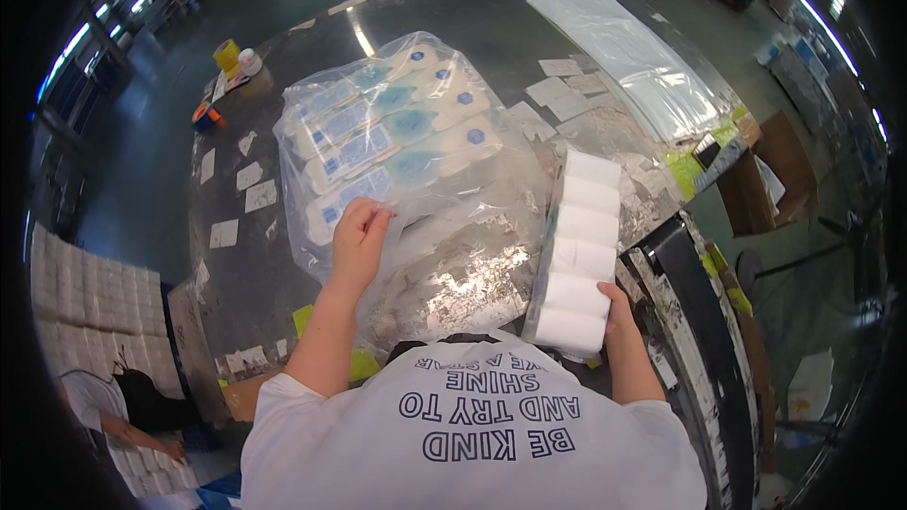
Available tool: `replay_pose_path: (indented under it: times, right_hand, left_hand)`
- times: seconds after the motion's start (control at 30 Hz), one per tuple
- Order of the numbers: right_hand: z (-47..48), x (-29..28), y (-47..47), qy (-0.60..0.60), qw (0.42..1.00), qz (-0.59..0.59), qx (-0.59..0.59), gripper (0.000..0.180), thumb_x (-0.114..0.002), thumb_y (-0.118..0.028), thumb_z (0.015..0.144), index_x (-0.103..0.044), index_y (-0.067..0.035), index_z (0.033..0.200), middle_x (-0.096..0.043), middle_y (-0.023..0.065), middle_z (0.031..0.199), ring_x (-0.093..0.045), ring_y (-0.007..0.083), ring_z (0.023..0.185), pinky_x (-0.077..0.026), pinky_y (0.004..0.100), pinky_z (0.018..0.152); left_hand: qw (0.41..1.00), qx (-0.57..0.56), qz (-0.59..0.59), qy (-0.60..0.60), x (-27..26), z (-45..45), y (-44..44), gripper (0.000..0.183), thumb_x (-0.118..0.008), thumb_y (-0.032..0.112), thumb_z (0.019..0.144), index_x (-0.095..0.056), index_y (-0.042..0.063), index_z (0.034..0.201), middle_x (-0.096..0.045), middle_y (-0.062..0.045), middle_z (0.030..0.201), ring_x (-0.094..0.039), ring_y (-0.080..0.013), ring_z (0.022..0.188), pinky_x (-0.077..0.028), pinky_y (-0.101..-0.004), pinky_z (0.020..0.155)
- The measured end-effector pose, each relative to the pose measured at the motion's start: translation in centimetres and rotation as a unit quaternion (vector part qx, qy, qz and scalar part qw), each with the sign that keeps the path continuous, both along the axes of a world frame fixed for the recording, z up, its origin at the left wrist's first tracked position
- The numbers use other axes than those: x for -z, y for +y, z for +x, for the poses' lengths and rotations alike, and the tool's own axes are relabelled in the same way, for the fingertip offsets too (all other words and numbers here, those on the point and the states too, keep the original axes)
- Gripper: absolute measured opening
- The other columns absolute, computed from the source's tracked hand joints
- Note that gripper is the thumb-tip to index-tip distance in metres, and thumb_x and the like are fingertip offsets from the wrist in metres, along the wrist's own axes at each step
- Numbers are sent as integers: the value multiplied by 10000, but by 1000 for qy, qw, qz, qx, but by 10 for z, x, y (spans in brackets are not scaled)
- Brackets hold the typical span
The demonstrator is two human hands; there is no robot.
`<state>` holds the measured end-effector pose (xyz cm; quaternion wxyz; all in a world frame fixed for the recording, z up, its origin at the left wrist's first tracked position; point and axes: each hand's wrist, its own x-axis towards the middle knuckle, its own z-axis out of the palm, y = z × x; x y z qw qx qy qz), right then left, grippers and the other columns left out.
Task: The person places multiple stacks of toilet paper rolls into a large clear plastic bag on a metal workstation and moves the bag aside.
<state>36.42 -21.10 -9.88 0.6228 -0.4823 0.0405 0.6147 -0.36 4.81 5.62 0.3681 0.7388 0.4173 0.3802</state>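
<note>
A large clear plastic bag (pixel 453 191) lies on the dark worktable, with several long wrapped packs (pixel 414 124) in white, blue and teal side by side inside it. My left hand (pixel 365 237) pinches the bag's near edge between thumb and fingers. My right hand (pixel 615 308) grips the near right side of another long pack of white rolls (pixel 582 248), which is tilted so that the roll sides show. That pack is to the right of the bag, at the table's near right edge. My right hand's fingers are partly hidden behind the pack.
A stack of flat clear bags (pixel 631 60) lies at the far right of the table (pixel 241 290). Tape rolls (pixel 227 55) sit at its far left edge. A conveyor (pixel 691 297) and an open cardboard box (pixel 772 180) stand to the right. Another person (pixel 127 411) works at lower left.
</note>
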Motion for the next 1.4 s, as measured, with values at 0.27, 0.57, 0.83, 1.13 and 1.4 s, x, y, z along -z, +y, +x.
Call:
replay_pose_path:
  times: [0.27,0.57,0.83,1.13,1.4]
  right_hand:
    - [15,-76,4,3,977,148,-157,604,-573,-338,819,-478,-21,1324,-612,173,1191,-602,350,1070,-484,459,957]
    - [-38,-69,59,-1,885,75,-460,532,-530,-350,876,-490,-32,1301,-609,159,1189,-601,316,1079,-489,436,951]
    - [-79,-46,56,122,940,186,-260,477,-491,-360,927,-501,-41,1280,-606,146,1188,-599,286,1087,-494,416,947]
    - [-98,-11,112,143,940,263,-162,426,-447,-372,983,-514,-52,1257,-603,131,1187,-597,252,1097,-499,394,941]
    - [-150,76,192,-516,778,125,-336,409,-630,-366,877,-613,-20,1094,-688,139,917,-665,321,854,-527,418,758]
  left_hand:
    - [962,52,-213,-163,-38,8,1,244,-483,181,994,-658,11,978,-462,53,644,-400,-40,574,-329,-197,537]
    - [920,273,-242,-145,-82,24,-40,243,-523,169,978,-696,13,1044,-572,19,736,-448,-60,617,-372,-209,574]
    - [921,298,-248,-34,-53,8,-58,271,-524,244,979,-701,81,1106,-678,-56,905,-598,-132,839,-473,-295,773]
    - [974,175,-133,-59,-49,29,-63,237,-550,160,943,-701,37,1079,-695,-85,871,-626,-143,792,-487,-276,726]
    - [959,255,-122,33,-61,21,-63,205,-570,152,926,-700,30,1026,-704,-130,907,-662,-234,790,-501,-311,711]
